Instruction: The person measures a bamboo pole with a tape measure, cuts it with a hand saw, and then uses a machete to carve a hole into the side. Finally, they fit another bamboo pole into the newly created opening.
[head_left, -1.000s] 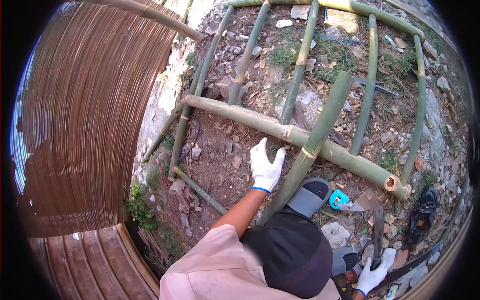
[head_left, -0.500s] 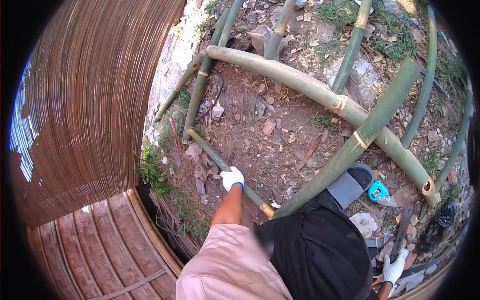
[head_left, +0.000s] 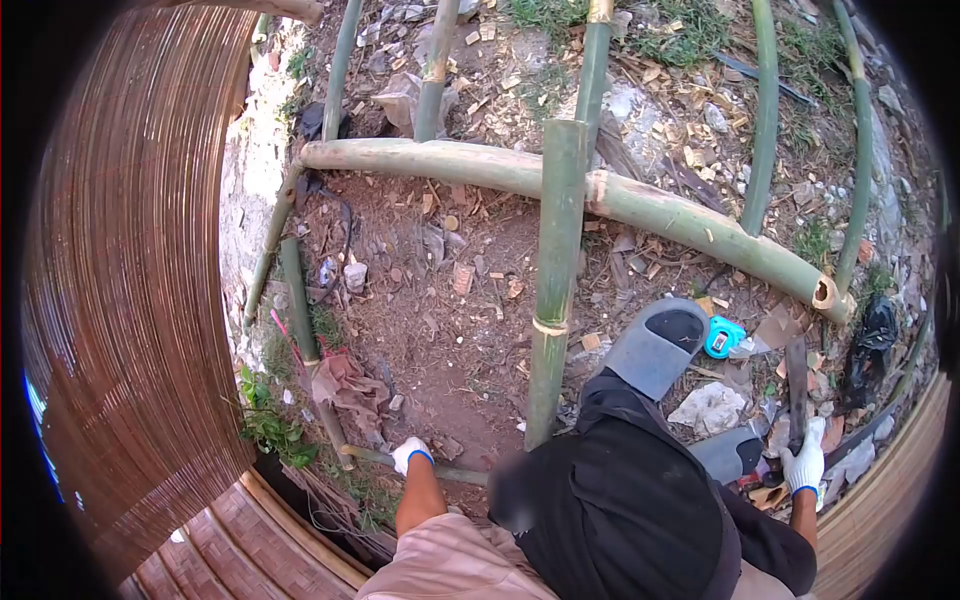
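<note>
My left hand [head_left: 411, 455], in a white glove with a blue cuff, is closed around a thin bamboo pole [head_left: 462, 474] low over the dirt. Part of that pole disappears behind my clothing. Far to the right, my gloved right hand [head_left: 803, 462] is closed at the lower end of a dark, flat blade, which looks like a machete [head_left: 797, 385] pointing away from me; its handle is mostly hidden. A thick green bamboo pole [head_left: 556, 270] stretches forward from beside my leg and crosses over a long bamboo log [head_left: 440, 165].
A turquoise tape measure [head_left: 722, 338] lies near my grey slide sandal [head_left: 655, 345]. Several bamboo poles extend beyond the log. A slatted screen [head_left: 140, 250] rises on the left, above a woven panel [head_left: 215, 550]. Wood chips, a black plastic bag [head_left: 870, 350] and rags [head_left: 350, 390] litter the ground.
My view has turned, so the scene sits rotated. The thin pole in my left hand has swung from a steep slant to nearly crosswise. My right hand stays at the machete.
</note>
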